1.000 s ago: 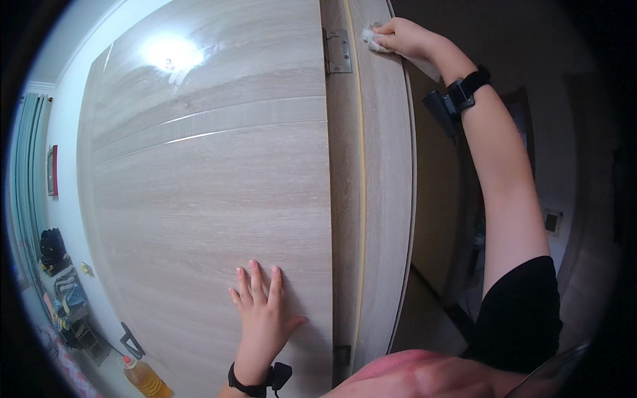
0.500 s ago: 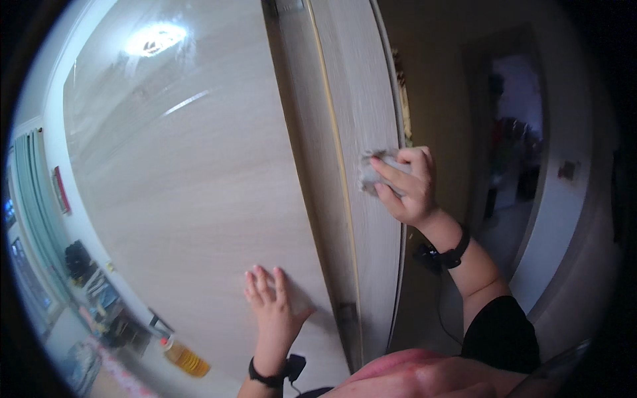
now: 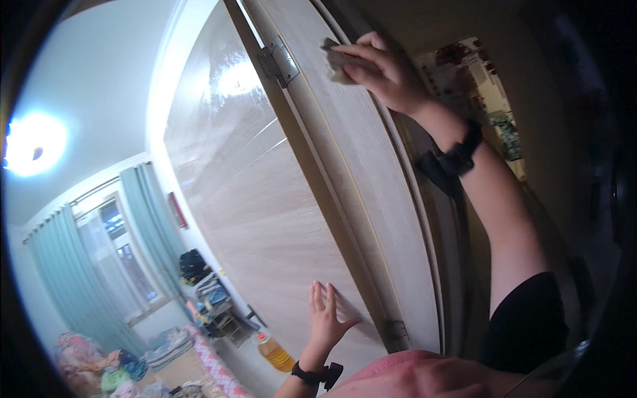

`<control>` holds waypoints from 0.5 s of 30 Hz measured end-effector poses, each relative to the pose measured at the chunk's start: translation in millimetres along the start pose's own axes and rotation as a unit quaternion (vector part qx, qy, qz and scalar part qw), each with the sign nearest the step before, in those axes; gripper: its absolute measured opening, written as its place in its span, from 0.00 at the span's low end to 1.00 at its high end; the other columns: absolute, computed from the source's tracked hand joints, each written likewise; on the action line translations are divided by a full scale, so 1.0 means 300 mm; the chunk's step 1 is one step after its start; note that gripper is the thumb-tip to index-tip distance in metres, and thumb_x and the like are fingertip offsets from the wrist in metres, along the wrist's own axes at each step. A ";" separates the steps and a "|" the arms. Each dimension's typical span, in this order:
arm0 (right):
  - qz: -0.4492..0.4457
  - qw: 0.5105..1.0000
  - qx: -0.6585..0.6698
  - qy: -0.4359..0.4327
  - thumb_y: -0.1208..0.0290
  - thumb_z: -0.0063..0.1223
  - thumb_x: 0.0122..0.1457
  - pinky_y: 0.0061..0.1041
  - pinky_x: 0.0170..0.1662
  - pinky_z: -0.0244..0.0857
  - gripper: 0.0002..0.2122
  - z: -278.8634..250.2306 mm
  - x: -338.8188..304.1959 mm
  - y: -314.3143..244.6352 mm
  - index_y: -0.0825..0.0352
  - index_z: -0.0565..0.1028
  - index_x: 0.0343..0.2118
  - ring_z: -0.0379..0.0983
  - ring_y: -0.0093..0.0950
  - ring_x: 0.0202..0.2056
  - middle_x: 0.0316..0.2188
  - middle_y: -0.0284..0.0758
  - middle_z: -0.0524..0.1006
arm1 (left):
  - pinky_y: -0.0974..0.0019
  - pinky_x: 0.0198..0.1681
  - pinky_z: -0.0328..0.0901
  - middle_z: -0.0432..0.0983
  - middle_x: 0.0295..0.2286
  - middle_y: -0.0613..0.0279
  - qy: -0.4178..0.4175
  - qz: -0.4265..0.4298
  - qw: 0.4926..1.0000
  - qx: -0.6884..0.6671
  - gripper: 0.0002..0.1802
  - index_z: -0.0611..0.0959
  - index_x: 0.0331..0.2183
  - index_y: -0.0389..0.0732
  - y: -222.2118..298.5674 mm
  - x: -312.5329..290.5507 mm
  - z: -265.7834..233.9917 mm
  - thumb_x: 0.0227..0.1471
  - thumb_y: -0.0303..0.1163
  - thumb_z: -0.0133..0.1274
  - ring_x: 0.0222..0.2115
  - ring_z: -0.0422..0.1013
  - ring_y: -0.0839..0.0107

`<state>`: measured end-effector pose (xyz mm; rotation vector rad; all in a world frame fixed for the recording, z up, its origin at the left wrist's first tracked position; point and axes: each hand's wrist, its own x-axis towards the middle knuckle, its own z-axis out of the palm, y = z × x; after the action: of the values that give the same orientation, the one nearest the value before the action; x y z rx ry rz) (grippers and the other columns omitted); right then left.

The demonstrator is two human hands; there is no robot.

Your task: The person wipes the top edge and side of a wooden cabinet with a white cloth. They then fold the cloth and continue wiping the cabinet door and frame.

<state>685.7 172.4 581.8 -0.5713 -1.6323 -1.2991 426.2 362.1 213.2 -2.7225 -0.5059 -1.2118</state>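
Bottle (image 3: 266,344): yellow liquid (image 3: 279,358); right hand (image 3: 393,78): gripping cloth (image 3: 338,65); left hand (image 3: 325,324): on door (image 3: 259,192)

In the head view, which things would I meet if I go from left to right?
Lit ceiling lamp, window, red wall hanging, bottle of yellow liquid, left hand, right hand holding a cloth, black sleeve.

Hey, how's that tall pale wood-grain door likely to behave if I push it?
The tall pale wood-grain door should probably swing rather than slide, given the silver metal hinge at its edge. Its broad, tall panel suggests some weight. Its glossy face likely gives the spread left hand little grip.
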 end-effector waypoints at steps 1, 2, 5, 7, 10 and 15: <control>-0.024 0.999 -0.007 0.025 0.56 0.46 0.60 0.24 0.39 0.59 0.17 0.013 -0.046 -0.028 0.57 0.73 0.49 0.62 0.26 0.36 0.35 0.32 0.64 | 0.46 0.60 0.44 0.36 0.59 0.33 -0.001 -0.003 1.000 0.008 0.67 0.49 0.60 0.34 -0.009 -0.008 -0.011 0.26 0.44 0.72 0.61 0.37 0.40; -0.048 0.998 -0.022 0.045 0.55 0.45 0.60 0.25 0.37 0.60 0.17 0.015 -0.103 -0.068 0.55 0.73 0.49 0.62 0.26 0.34 0.36 0.32 0.64 | 0.46 0.60 0.45 0.36 0.59 0.33 -0.002 -0.003 1.000 0.008 0.66 0.50 0.60 0.34 -0.002 -0.017 -0.014 0.26 0.44 0.72 0.61 0.37 0.40; 0.051 0.997 -0.021 0.050 0.52 0.43 0.60 0.31 0.42 0.60 0.21 0.014 -0.370 -0.209 0.55 0.69 0.54 0.63 0.30 0.39 0.40 0.36 0.64 | 0.51 0.60 0.49 0.44 0.59 0.38 -0.010 -0.007 0.999 -0.047 0.58 0.52 0.60 0.37 0.035 -0.071 -0.026 0.36 0.42 0.68 0.60 0.45 0.45; 0.112 0.991 -0.036 0.057 0.53 0.41 0.61 0.36 0.49 0.58 0.22 -0.002 -0.592 -0.328 0.57 0.68 0.55 0.63 0.34 0.46 0.48 0.40 0.63 | 0.56 0.59 0.51 0.49 0.58 0.43 -0.049 -0.011 0.992 -0.119 0.51 0.53 0.60 0.38 0.103 -0.131 -0.016 0.43 0.39 0.64 0.59 0.51 0.50; 0.203 0.976 -0.072 0.036 0.57 0.40 0.61 0.41 0.58 0.49 0.23 -0.028 -0.890 -0.543 0.63 0.65 0.56 0.55 0.42 0.58 0.59 0.44 0.57 | 0.56 0.59 0.52 0.48 0.59 0.46 -0.125 -0.043 0.960 -0.249 0.48 0.53 0.60 0.39 0.174 -0.297 0.048 0.46 0.39 0.62 0.58 0.53 0.53; 0.281 0.955 -0.092 0.004 0.60 0.41 0.61 0.44 0.60 0.45 0.24 -0.008 -1.142 -0.753 0.67 0.61 0.58 0.53 0.47 0.59 0.61 0.47 0.55 | 0.58 0.56 0.58 0.50 0.59 0.49 -0.187 -0.080 0.931 -0.303 0.44 0.55 0.60 0.40 0.334 -0.492 0.084 0.47 0.35 0.61 0.55 0.58 0.57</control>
<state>658.0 160.0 172.7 -1.0550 -1.2154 -1.0211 386.5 236.8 89.8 -3.5423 -0.4538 -1.0041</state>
